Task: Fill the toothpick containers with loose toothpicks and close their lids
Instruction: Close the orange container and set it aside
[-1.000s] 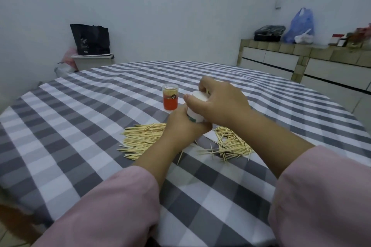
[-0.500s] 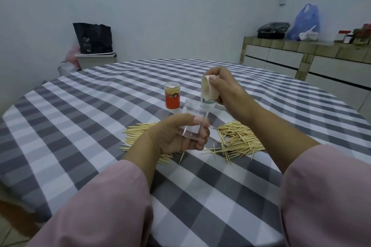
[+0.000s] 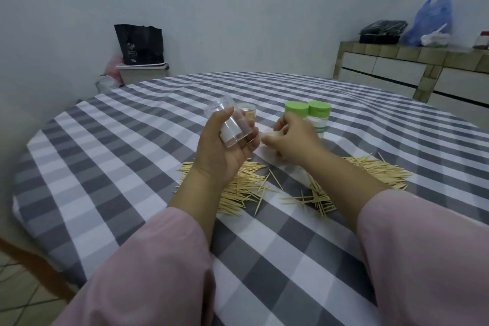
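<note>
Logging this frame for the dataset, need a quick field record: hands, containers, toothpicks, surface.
left hand: grips a clear container, tilted, looks empty
right hand: fingers curled round something small and pale; cannot tell what
green-lidded containers: two, upright, side by side behind the right hand, lids on
small jar: partly hidden behind the clear container
loose toothpicks: two spread piles, under and beside the forearms
surface: round table, grey and white checked cloth
</note>
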